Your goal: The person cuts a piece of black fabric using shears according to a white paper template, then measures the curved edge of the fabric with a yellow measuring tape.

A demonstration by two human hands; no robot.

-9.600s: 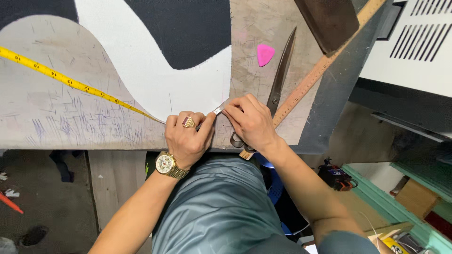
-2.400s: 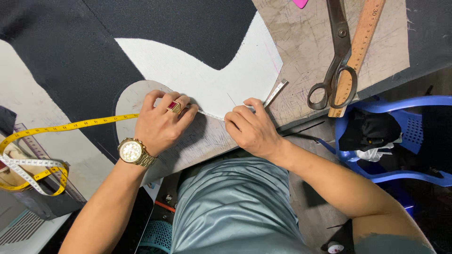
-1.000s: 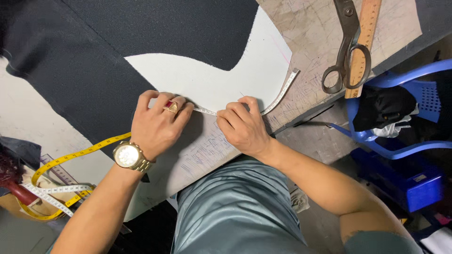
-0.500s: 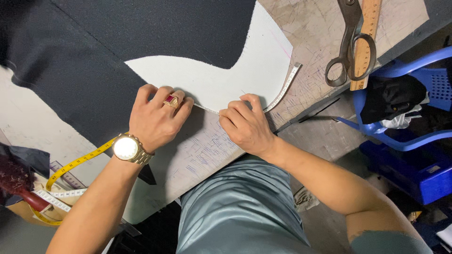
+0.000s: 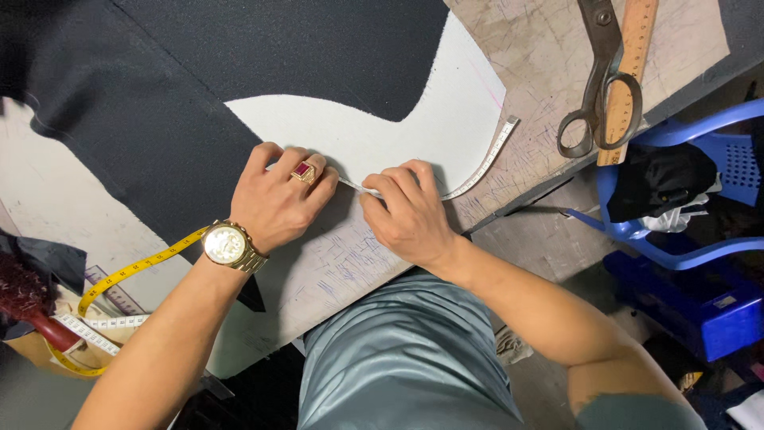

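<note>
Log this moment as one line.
left hand: pressing measuring tape | right hand: pinching tape along white pattern piece | scissors, wooden ruler: idle

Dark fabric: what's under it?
The dark fabric lies on the scuffed worktable, beside the white curved pattern piece. Whatever else lies beneath the cloth is hidden.

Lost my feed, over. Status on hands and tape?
Left hand and right hand both pinching tape along white pattern edge. Tape curves on past right hand, loose tail behind left wrist. Scissors and ruler well aside.
</note>
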